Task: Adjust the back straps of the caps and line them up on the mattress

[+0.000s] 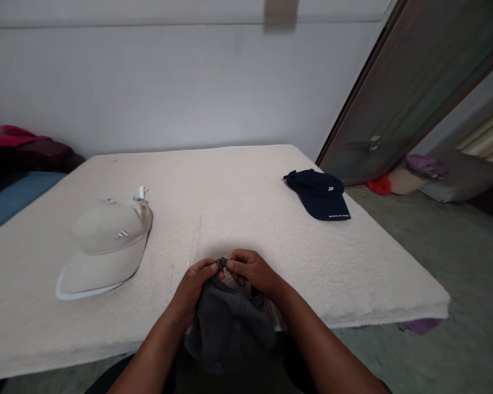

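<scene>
A dark grey cap (230, 317) hangs between my hands at the near edge of the white-covered bed (222, 202). My left hand (197, 284) is closed on the cap's back strap (222, 263), with its thumb by the small buckle. Pinched between the fingers of my right hand (250, 271) is the other side of the same strap. The fingers partly hide the buckle, so its fastening is unclear. To the left lies a beige cap (107, 230) with a pale-edged brim. A navy cap (318, 191) rests at the right.
Behind the bed stands a pale wall (168, 87). A dark framed panel (394, 93) leans at the right above the grey floor (476, 262). Dark and pink cloth (28, 145) is piled at the far left; a purple-topped bundle (423, 167) sits at the far right.
</scene>
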`<action>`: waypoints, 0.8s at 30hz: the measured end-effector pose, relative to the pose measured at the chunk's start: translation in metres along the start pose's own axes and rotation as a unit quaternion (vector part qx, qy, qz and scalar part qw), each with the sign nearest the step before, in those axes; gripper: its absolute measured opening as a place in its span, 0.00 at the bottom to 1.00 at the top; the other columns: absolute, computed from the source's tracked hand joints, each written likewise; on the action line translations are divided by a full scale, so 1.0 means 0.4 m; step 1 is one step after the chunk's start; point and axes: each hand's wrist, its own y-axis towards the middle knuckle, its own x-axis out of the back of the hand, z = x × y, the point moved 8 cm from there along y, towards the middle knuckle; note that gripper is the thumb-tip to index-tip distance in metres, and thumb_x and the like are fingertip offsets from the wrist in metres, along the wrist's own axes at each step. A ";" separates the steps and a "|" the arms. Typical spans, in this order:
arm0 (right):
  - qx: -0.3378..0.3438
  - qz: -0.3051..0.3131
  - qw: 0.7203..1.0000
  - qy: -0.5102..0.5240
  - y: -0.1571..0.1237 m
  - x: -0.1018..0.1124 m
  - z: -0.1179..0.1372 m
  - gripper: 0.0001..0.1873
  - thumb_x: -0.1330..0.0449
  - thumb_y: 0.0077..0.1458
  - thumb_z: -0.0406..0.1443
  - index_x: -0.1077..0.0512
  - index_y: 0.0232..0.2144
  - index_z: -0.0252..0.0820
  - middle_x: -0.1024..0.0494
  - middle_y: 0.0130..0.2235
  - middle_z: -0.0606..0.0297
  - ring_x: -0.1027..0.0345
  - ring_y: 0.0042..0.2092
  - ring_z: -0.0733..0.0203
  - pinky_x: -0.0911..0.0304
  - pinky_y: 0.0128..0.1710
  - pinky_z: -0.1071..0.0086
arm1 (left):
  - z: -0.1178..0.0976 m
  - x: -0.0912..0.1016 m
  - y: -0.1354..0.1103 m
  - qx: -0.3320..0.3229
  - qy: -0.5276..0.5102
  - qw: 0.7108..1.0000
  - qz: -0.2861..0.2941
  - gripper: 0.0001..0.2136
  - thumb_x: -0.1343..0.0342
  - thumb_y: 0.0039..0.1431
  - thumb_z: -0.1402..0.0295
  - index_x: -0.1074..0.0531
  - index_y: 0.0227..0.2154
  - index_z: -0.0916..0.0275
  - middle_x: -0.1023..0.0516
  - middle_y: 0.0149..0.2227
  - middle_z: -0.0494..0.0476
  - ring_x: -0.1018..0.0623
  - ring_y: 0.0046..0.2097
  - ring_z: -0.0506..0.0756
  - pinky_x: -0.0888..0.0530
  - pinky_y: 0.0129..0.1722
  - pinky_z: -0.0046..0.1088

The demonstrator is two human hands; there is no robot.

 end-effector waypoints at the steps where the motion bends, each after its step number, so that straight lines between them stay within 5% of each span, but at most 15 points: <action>1: -0.001 -0.001 1.000 -0.001 0.000 0.000 0.000 0.13 0.40 0.51 0.42 0.33 0.24 0.38 0.35 0.21 0.71 0.46 0.21 0.71 0.51 0.22 0.74 | 0.000 -0.001 0.001 0.000 0.001 1.000 0.004 0.08 0.41 0.51 0.66 0.29 0.23 0.65 0.33 0.19 0.48 0.36 0.19 0.45 0.39 0.19 0.20; 10: -0.028 0.058 0.997 0.041 -0.017 -0.022 0.001 0.10 0.40 0.51 0.40 0.33 0.25 0.38 0.30 0.25 0.68 0.46 0.22 0.71 0.51 0.22 0.74 | -0.008 -0.034 -0.016 0.020 0.007 0.998 0.052 0.08 0.45 0.52 0.69 0.31 0.20 0.65 0.33 0.19 0.49 0.36 0.19 0.45 0.39 0.19 0.20; 15: -0.029 0.091 0.995 0.038 -0.021 -0.028 -0.003 0.11 0.40 0.52 0.40 0.32 0.25 0.38 0.35 0.19 0.72 0.48 0.21 0.72 0.52 0.21 0.75 | 0.005 -0.031 -0.019 0.044 0.040 0.996 0.066 0.10 0.46 0.52 0.68 0.32 0.18 0.65 0.35 0.16 0.48 0.39 0.17 0.45 0.43 0.17 0.20; 24: -0.018 0.103 0.994 0.025 -0.025 -0.043 0.010 0.12 0.41 0.54 0.38 0.31 0.40 0.39 0.27 0.27 0.67 0.44 0.23 0.71 0.48 0.23 0.75 | 0.019 -0.041 -0.014 0.058 0.024 0.996 0.065 0.09 0.44 0.51 0.69 0.30 0.18 0.66 0.30 0.17 0.51 0.35 0.17 0.45 0.41 0.18 0.20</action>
